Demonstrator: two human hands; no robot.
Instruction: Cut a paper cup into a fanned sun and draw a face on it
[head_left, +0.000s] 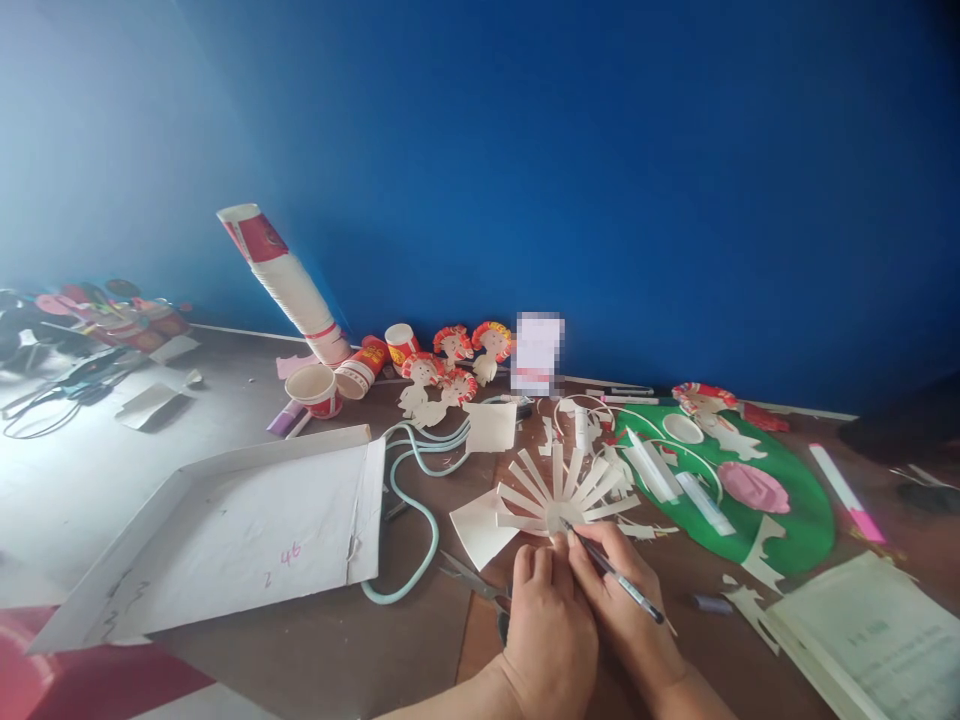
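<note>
In my right hand (pixel 626 590) is a slim pen (pixel 631 588), its tip against the round middle of a white paper cup (pixel 556 514) cut into strips. Those strips spread outward like rays, away from me. My left hand (pixel 551 615) is closed at the near edge of the cut cup, its fingers curled over it, and it rests against my right hand. A pair of scissors (pixel 478 583) lies just left of my left hand, partly hidden by it. Beneath the strips on the left is a piece of cream card (pixel 484 530).
A shallow white box lid (pixel 255 540) lies left, beside a looped pale-blue cord (pixel 415 570). Stacked paper cups (pixel 292 290) lean on the blue wall. Paper figures (pixel 454 345) stand behind. Right are a green disc (pixel 810 520), markers (pixel 847 490) and a booklet (pixel 877 625).
</note>
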